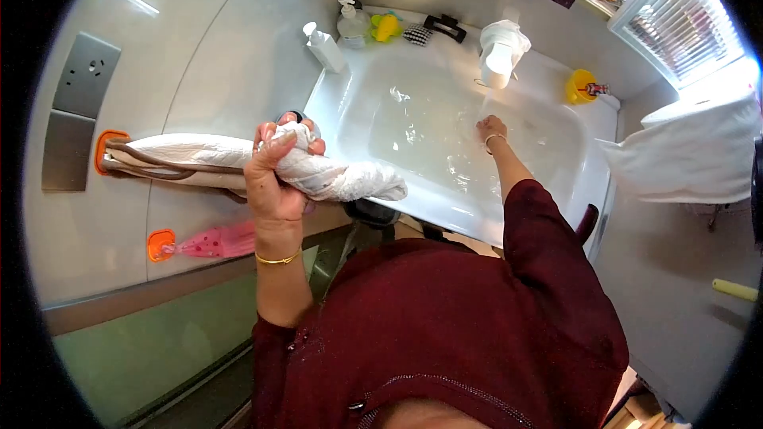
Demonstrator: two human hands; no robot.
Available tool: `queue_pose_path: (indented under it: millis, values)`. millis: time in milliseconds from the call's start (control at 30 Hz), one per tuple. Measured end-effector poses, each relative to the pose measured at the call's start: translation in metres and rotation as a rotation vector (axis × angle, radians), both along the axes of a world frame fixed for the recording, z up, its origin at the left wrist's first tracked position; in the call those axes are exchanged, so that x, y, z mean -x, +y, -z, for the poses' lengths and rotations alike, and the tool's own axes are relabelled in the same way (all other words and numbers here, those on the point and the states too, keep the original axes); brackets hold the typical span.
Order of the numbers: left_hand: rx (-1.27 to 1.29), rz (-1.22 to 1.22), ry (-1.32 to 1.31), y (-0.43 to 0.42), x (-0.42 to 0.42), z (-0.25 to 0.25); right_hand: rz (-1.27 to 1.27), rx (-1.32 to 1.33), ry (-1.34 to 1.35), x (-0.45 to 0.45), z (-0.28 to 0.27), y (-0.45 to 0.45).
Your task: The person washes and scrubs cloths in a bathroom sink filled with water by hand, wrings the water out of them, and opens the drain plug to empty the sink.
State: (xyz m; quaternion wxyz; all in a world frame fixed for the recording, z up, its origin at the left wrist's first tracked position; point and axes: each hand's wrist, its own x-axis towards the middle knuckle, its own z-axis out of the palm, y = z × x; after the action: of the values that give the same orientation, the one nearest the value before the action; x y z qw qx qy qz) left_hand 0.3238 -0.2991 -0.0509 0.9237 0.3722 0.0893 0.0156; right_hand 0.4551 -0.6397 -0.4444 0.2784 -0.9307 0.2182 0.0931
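A twisted white towel (338, 175) is wrapped in the closed fingers of my left hand (274, 171), held up by the sink's left front edge. A gold bangle circles that wrist. My right hand (491, 127) is down in the white sink (429, 214), at the surface of the cloudy water (429, 127), just below the faucet (499, 63). Its fingers look curled together, and whatever they may hold is too small to make out. Another bangle is on the right wrist.
Pump bottles (324, 48), a yellow toy (386, 28) and a black hair claw (445, 28) line the sink's rim. A yellow cup (582, 86) stands at the right corner. Towels hang from an orange hook (111, 151) at left; a white cloth (687, 151) hangs at right.
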Motion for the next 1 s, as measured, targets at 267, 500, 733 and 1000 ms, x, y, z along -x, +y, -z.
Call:
queue_pose_path:
  millis: [267,500,733,1000]
  values:
    - [-0.018,-0.021,-0.018,-0.001,0.004,-0.001,0.039,0.03,-0.02,0.01,0.027,-0.018]
    - [-0.037,-0.01,-0.019,0.005,0.004,0.003,-0.204,0.104,0.107,0.015,-0.01,0.025]
    - [-0.044,-0.011,0.001,0.009,0.003,0.007,-0.34,0.356,0.09,0.006,-0.016,0.056]
    - [0.009,-0.024,0.03,0.014,0.002,0.008,-0.438,0.44,0.0,-0.005,0.026,0.046]
